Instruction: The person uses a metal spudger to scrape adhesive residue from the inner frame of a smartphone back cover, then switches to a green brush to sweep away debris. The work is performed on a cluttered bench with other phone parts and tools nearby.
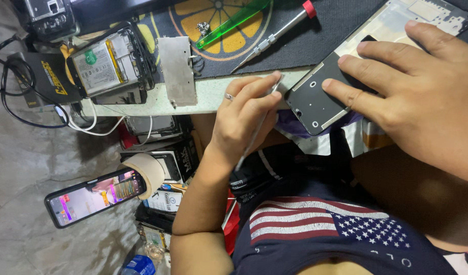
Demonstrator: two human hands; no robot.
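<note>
**Tool tip at the corner of the phone frame, other hand pinning it**

The left hand (244,114) has thumb and fingers pinched together on a thin metal tool (255,137). The tip is at the near corner of the phone frame (315,102), though actual contact is too small to tell. The frame lies on the front edge of the worktop (208,97), its lower corner hanging over that edge.

The right hand (422,97) lies flat on the frame with fingers spread, pressing down and gripping nothing.

Step, as a judgement: working the frame's corner seam or a small part there while the frame is held steady. A next move would need steady downward pressure from the right hand and a shallow, controlled tool angle so the tip does not slip.

Further along the worktop:
- On the dark mat (305,51), a red-capped screwdriver (274,33) and a green plastic strip (231,20).
- Towards the left end, a metal plate (177,71) and an opened phone with its battery showing (109,63).

Below the worktop, a lit phone (94,196) is propped up.
</note>
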